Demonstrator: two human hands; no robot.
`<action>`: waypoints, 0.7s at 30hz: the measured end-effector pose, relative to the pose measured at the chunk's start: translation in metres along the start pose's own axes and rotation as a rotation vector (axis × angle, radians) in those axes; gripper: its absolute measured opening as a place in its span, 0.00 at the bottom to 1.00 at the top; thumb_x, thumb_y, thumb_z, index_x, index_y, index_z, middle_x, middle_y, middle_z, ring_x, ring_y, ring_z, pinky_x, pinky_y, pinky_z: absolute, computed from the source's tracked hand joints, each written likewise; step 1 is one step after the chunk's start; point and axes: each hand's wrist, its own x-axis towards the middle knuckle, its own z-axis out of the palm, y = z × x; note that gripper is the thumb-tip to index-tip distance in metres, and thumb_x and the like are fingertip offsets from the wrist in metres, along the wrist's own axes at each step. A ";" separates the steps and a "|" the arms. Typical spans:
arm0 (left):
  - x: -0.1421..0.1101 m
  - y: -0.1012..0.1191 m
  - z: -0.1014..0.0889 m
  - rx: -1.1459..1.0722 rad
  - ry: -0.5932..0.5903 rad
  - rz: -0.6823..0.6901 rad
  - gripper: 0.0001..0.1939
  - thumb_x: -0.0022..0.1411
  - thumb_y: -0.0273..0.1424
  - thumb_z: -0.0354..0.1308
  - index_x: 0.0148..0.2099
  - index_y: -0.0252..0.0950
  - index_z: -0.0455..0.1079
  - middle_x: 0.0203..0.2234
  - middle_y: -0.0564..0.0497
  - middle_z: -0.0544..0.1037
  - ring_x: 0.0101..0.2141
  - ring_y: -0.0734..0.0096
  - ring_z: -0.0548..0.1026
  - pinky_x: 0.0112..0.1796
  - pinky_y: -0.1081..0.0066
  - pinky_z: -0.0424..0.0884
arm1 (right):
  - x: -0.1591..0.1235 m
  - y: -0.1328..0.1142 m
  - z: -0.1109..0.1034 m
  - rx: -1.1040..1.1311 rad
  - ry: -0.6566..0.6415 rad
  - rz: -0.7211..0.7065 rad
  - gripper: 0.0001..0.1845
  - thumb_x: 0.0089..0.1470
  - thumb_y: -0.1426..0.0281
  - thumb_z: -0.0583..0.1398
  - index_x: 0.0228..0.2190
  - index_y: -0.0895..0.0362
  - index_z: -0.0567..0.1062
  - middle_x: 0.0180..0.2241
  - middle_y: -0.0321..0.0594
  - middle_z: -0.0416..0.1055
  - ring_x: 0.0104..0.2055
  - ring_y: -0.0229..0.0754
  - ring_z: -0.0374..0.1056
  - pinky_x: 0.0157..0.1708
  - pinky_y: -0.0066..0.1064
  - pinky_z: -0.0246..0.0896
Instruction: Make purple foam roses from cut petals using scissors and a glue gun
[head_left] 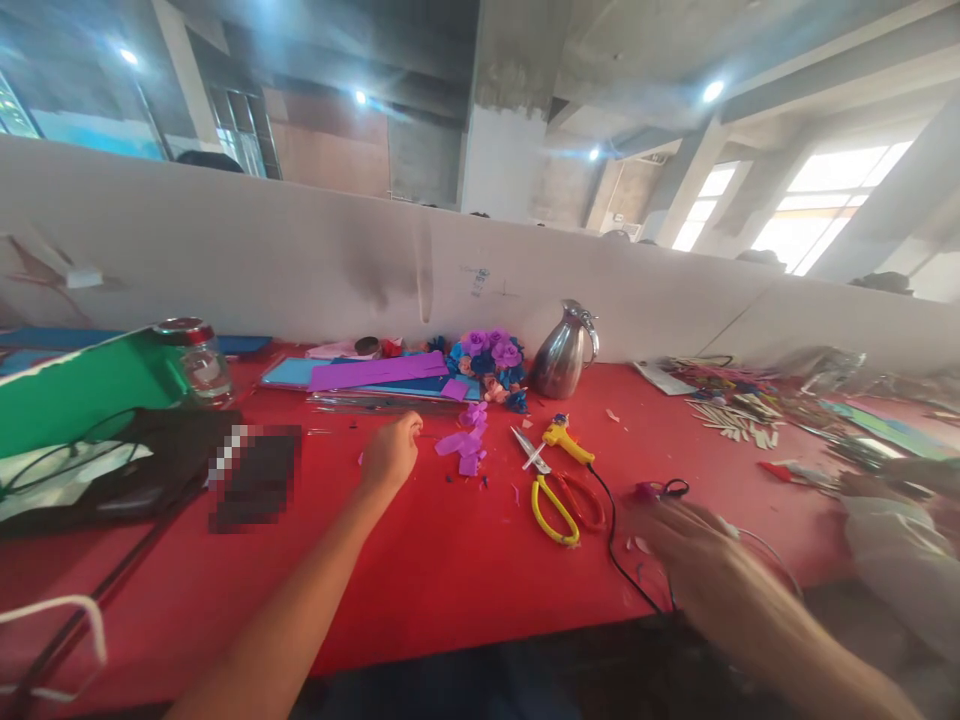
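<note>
Our left hand (396, 452) has its fingers curled narrow; whether they hold anything, we cannot tell. Purple scraps (470, 440) lie just beside it on the red table (420, 590). Our right hand (686, 545) is too blurred to read its fingers, near a half-hidden purple thing (649, 490).

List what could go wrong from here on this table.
The black cord of the yellow glue gun runs close to the right hand; a sweep might snag it and drag the gun. The scissors lie with metal exposed near the purple pieces, so a careless reach could meet the tip. The metal jug stands beside the flowers; a knock might crush some.
</note>
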 end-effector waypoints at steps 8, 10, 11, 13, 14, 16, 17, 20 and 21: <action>-0.005 -0.036 0.021 0.152 0.209 0.088 0.13 0.62 0.26 0.45 0.41 0.38 0.71 0.36 0.45 0.79 0.38 0.62 0.75 0.40 0.67 0.64 | 0.159 -0.036 0.164 0.158 -0.142 0.305 0.14 0.53 0.74 0.54 0.36 0.53 0.77 0.36 0.39 0.76 0.39 0.44 0.69 0.38 0.33 0.58; -0.008 -0.042 0.022 0.181 0.238 0.083 0.12 0.64 0.30 0.46 0.40 0.39 0.71 0.35 0.45 0.79 0.38 0.61 0.74 0.41 0.66 0.63 | 0.164 -0.036 0.195 0.116 -0.213 0.330 0.11 0.50 0.73 0.57 0.35 0.54 0.78 0.38 0.42 0.76 0.43 0.48 0.67 0.40 0.35 0.55; -0.008 -0.043 0.022 0.189 0.247 0.074 0.12 0.64 0.32 0.46 0.39 0.39 0.72 0.34 0.45 0.79 0.38 0.60 0.74 0.41 0.65 0.62 | 0.162 -0.036 0.207 0.105 -0.236 0.336 0.09 0.49 0.72 0.58 0.33 0.55 0.79 0.37 0.44 0.76 0.44 0.49 0.67 0.41 0.36 0.54; -0.006 -0.044 0.021 0.198 0.245 0.037 0.13 0.64 0.33 0.47 0.38 0.39 0.72 0.33 0.45 0.79 0.37 0.60 0.74 0.40 0.65 0.62 | 0.152 -0.032 0.226 0.091 -0.264 0.343 0.07 0.49 0.70 0.60 0.30 0.57 0.78 0.34 0.45 0.76 0.43 0.49 0.66 0.42 0.37 0.52; -0.005 -0.044 0.019 0.198 0.242 0.006 0.12 0.64 0.33 0.47 0.37 0.39 0.72 0.32 0.45 0.79 0.36 0.60 0.74 0.39 0.66 0.62 | 0.147 -0.030 0.232 0.082 -0.271 0.348 0.06 0.49 0.70 0.60 0.29 0.57 0.78 0.34 0.45 0.75 0.42 0.48 0.65 0.42 0.37 0.52; -0.002 -0.046 0.015 0.181 0.253 -0.086 0.12 0.64 0.34 0.47 0.37 0.39 0.72 0.32 0.46 0.79 0.34 0.61 0.74 0.35 0.67 0.61 | 0.140 -0.026 0.239 0.060 -0.278 0.350 0.06 0.50 0.70 0.59 0.28 0.57 0.77 0.33 0.44 0.75 0.41 0.47 0.65 0.41 0.36 0.51; -0.001 -0.048 0.012 0.160 0.265 -0.137 0.12 0.63 0.34 0.47 0.38 0.39 0.71 0.33 0.47 0.79 0.33 0.62 0.74 0.33 0.67 0.61 | 0.138 -0.025 0.241 0.054 -0.271 0.351 0.06 0.50 0.70 0.59 0.27 0.57 0.77 0.32 0.43 0.75 0.41 0.47 0.65 0.41 0.35 0.50; -0.001 -0.051 0.004 0.102 0.319 -0.253 0.10 0.62 0.34 0.48 0.39 0.39 0.71 0.34 0.47 0.79 0.32 0.62 0.74 0.31 0.68 0.60 | 0.139 -0.023 0.241 0.099 -0.202 0.360 0.07 0.51 0.70 0.58 0.26 0.55 0.76 0.32 0.40 0.75 0.41 0.47 0.64 0.40 0.35 0.50; -0.001 -0.051 0.001 0.088 0.327 -0.264 0.10 0.62 0.33 0.49 0.39 0.39 0.71 0.35 0.47 0.78 0.33 0.62 0.74 0.30 0.68 0.60 | 0.140 -0.023 0.240 0.139 -0.169 0.358 0.07 0.51 0.70 0.58 0.27 0.55 0.76 0.32 0.40 0.76 0.40 0.47 0.65 0.40 0.34 0.51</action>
